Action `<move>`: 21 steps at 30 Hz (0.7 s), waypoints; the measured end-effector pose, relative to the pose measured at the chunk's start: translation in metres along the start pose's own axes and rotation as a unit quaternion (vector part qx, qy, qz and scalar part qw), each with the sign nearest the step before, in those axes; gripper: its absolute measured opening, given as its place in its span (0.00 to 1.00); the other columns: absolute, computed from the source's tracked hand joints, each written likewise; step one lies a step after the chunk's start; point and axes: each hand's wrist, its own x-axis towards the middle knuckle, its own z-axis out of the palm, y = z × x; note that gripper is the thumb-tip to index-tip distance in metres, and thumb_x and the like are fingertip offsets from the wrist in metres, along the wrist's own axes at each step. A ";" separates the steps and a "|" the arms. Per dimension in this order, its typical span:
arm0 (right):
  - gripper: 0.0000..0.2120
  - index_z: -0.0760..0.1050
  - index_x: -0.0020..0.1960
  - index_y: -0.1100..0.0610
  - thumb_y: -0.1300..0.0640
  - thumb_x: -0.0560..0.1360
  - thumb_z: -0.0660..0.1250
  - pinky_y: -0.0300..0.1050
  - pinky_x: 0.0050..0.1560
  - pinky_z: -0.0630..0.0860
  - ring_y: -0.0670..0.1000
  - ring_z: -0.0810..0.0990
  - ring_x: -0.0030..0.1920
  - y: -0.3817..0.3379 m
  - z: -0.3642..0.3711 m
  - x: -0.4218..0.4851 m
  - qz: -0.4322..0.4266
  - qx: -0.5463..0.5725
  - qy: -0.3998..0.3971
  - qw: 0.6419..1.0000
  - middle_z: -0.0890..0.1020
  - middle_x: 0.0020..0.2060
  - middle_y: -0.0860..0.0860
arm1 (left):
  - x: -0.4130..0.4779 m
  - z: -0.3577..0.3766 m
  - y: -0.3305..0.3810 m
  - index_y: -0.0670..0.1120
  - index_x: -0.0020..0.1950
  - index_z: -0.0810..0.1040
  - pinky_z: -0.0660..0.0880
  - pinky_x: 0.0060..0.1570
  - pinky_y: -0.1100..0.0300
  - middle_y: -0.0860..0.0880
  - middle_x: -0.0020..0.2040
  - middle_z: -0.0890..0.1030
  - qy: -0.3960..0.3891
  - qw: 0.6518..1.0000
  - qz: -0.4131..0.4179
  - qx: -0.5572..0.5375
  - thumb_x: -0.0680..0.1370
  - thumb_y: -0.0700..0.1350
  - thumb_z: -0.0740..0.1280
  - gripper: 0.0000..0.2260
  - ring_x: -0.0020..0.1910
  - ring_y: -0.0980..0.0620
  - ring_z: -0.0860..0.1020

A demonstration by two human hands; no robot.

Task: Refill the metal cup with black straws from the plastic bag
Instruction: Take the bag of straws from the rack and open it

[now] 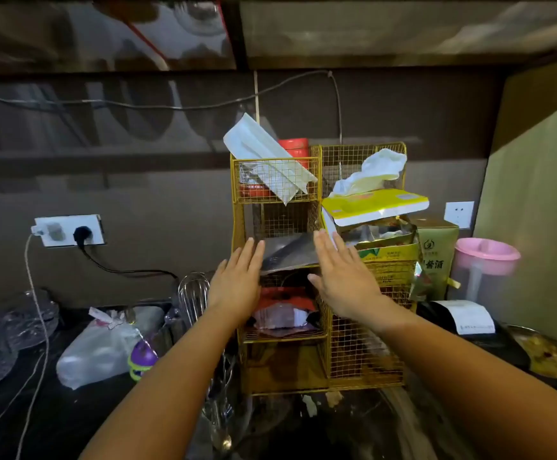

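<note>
Head view: two hands, one yellow wire rack (363, 370). Left hand (237, 280) and right hand (340, 277) were flat, fingers spread, gripping nothing, either side of one clear plastic bag (285, 252) on the rack's middle shelf. Bag's long axis ran left to right; its contents were unclear. One whisk (193, 293) stood left of the rack.

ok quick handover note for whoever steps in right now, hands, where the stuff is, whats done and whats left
Left hand: open, flat, empty, in front of the yellow wire rack.
Right hand: open, empty, beside it.
Between them, on the rack's middle shelf, lies a clear plastic bag with something dark inside, probably the straws; neither hand grips it yet.
The metal cup cannot be picked out for certain in this view.
Done: nothing visible.
Left: take the bag out, find the cup, fill it with straws.
</note>
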 end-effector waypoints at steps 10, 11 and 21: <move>0.32 0.44 0.74 0.52 0.70 0.76 0.52 0.49 0.73 0.56 0.55 0.53 0.75 0.002 0.021 0.023 -0.017 0.000 -0.001 1.000 0.56 0.75 0.55 | 0.019 0.017 0.002 0.44 0.70 0.61 0.72 0.59 0.47 0.42 0.69 0.69 0.007 1.000 0.024 0.010 0.76 0.37 0.60 0.22 0.66 0.41 0.69; 0.31 0.46 0.74 0.52 0.71 0.76 0.52 0.50 0.72 0.57 0.55 0.54 0.75 0.002 0.021 0.022 -0.020 0.002 0.001 1.000 0.57 0.75 0.55 | 0.018 0.016 0.002 0.43 0.69 0.62 0.73 0.57 0.47 0.42 0.68 0.70 0.008 1.000 0.023 0.003 0.75 0.36 0.60 0.22 0.64 0.40 0.71; 0.30 0.59 0.71 0.55 0.73 0.72 0.54 0.54 0.60 0.72 0.58 0.71 0.66 -0.016 -0.028 0.008 -0.028 0.067 0.055 0.996 0.67 0.70 0.57 | -0.001 -0.039 -0.001 0.42 0.44 0.81 0.81 0.36 0.49 0.41 0.39 0.85 0.132 0.988 0.035 -0.077 0.67 0.32 0.67 0.09 0.37 0.41 0.82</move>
